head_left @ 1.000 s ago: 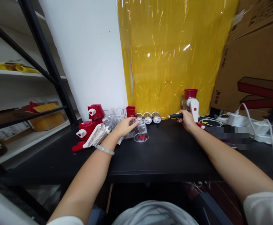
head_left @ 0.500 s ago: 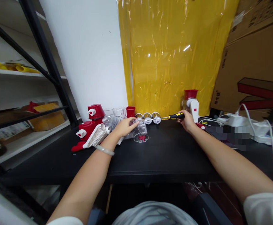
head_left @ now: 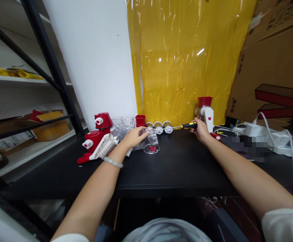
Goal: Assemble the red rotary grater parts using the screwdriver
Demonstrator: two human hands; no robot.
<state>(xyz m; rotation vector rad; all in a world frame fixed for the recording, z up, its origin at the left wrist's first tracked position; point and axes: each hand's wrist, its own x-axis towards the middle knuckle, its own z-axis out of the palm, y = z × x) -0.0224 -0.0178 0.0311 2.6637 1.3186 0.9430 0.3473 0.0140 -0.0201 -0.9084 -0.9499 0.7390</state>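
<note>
My right hand (head_left: 200, 130) is wrapped round the black-and-yellow handle of a screwdriver (head_left: 188, 125), held level with its shaft pointing left. The shaft reaches toward my left hand (head_left: 135, 136), whose fingers grip a clear plastic part (head_left: 152, 137). Where exactly the screwdriver tip meets the part is too small to make out. Just below it, a clear round dish (head_left: 151, 153) on the black table holds small red pieces (head_left: 152, 148). Several drums (head_left: 158, 128) with white ends lie behind the screwdriver shaft.
Red housings (head_left: 93, 139), a white arm with a red handle (head_left: 103, 148) and clear parts (head_left: 116, 129) crowd the left. An assembled red-and-white grater (head_left: 208, 116) stands behind my right hand. White cables and chargers (head_left: 269, 134) lie right, and a yellow plastic curtain (head_left: 181, 67) hangs behind.
Both hands keep almost the same position, with the screwdriver still against or near the clear part. The whole view has shifted very slightly.
</note>
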